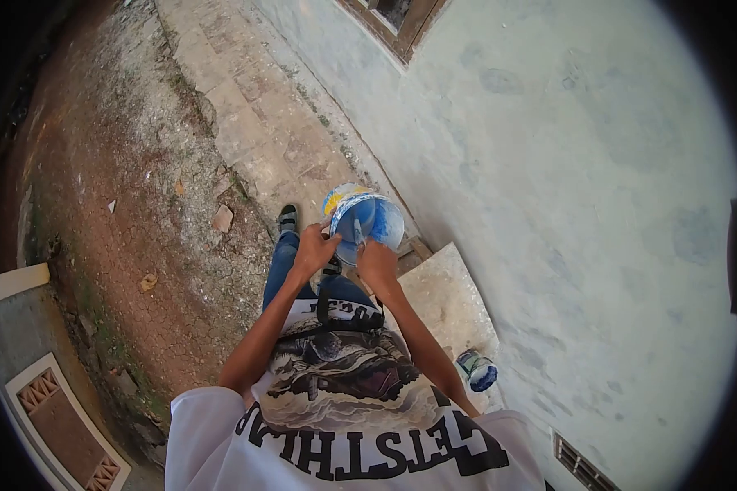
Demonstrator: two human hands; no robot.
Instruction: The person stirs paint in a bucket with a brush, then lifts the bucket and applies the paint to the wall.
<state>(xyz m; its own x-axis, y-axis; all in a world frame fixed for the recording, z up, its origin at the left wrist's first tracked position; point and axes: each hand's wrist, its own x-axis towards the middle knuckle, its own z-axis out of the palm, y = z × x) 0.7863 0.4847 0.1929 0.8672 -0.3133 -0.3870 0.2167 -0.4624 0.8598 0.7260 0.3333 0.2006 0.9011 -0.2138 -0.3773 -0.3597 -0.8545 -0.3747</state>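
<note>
A paint bucket point(371, 214) with blue smears inside and yellow and blue marks on its outside is tilted in front of my legs. My left hand point(313, 250) is closed on its near left rim. Over the near right side, my right hand point(377, 263) is closed around a slim, pale tool point(358, 231) that reaches into the bucket. Whether this tool is a brush, a scraper or a stick cannot be made out. The bottom of the bucket is partly hidden by the tool and my hands.
A pale, patchy wall point(565, 196) rises on the right. Beside it, a small blue-stained can point(477, 370) rests on a concrete ledge point(442, 299). A paved strip point(262, 114) runs ahead, bordered by rough dirt point(155, 221) with stones. A window frame point(405, 37) is at the top.
</note>
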